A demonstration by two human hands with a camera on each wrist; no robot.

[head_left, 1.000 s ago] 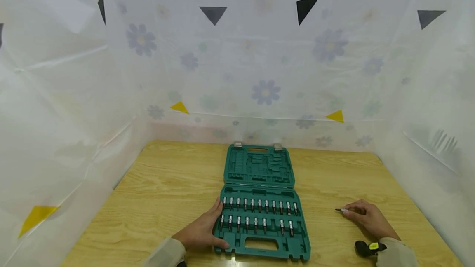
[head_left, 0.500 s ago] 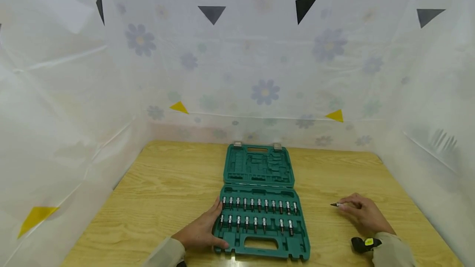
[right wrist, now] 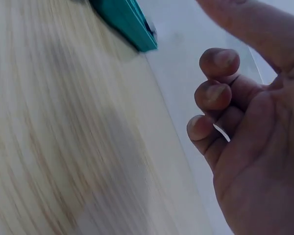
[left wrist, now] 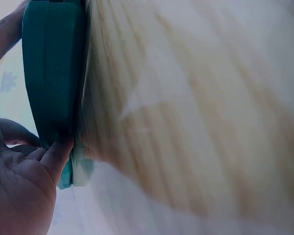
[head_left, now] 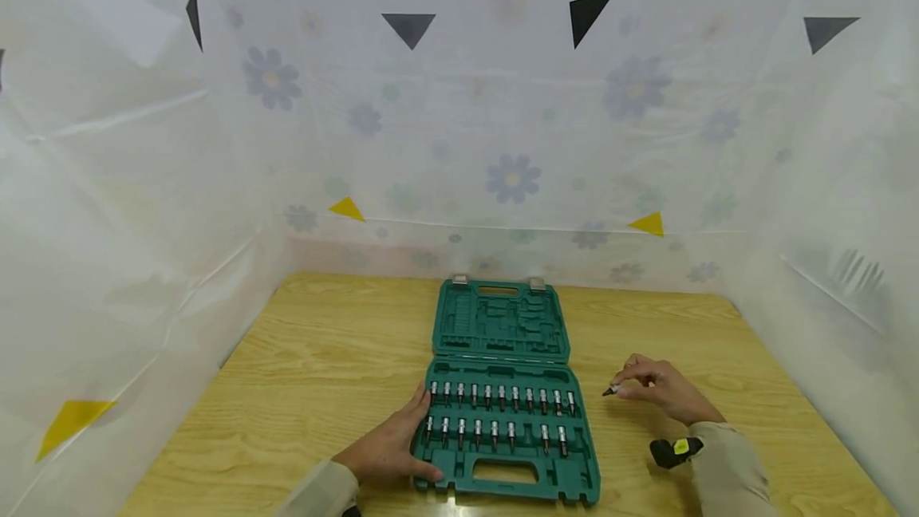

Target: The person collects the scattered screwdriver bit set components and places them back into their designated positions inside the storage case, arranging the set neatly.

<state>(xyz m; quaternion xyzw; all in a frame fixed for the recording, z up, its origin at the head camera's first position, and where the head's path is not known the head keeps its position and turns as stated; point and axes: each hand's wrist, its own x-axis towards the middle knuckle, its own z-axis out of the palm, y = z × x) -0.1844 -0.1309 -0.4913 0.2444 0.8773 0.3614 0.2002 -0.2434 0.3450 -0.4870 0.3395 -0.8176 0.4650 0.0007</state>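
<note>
A green bit-socket case [head_left: 574,471] lies unfolded on the wooden table, its lid half [head_left: 504,321] at the back. Two rows of silver bit sockets [head_left: 488,397] with dark tips fill its near half, and the front row has a vacant slot. My left hand [head_left: 391,443] holds the case's left edge, thumb over the near corner and fingers along the side wall [left wrist: 56,73]. Right of the case, above the table, my right hand [head_left: 664,389] pinches a bit socket [head_left: 612,390], dark tip pointing left. In the right wrist view the pinched socket is out of sight.
The wooden table [head_left: 323,349] is enclosed by pale plastic sheeting [head_left: 445,126] printed with flowers at the back and sides. A black strap device [head_left: 675,451] sits on my right wrist.
My right hand has moved left and slightly away from me, bringing the bit socket closer to the case's right edge. The left hand and the case have stayed in place.
</note>
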